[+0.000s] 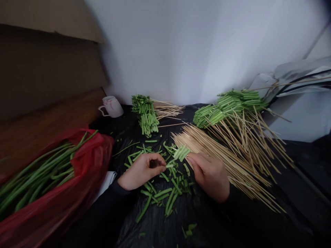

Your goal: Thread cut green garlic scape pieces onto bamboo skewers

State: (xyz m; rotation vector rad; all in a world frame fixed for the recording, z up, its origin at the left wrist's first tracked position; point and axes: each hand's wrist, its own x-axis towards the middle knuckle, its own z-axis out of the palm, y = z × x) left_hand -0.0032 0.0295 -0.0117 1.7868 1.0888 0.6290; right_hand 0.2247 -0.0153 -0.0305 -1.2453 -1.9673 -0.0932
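My right hand (210,172) is closed at the end of a skewer that carries several short green bean pieces (181,152); most of the stick is hidden by the fingers and beans. Just left of it, my left hand (144,169) pinches a single cut green bean piece (169,165) between thumb and forefinger. Loose cut bean pieces (163,193) lie scattered on the black plastic sheet beneath both hands. A thick pile of bare bamboo skewers (222,155) lies beside and behind my right hand.
Filled bean skewers form a small stack (148,120) at the back and a larger one (230,105) at back right. On the left, a red plastic bag (103,148) holds long whole beans (38,179). A white mug (112,106) stands near the wall (176,51).
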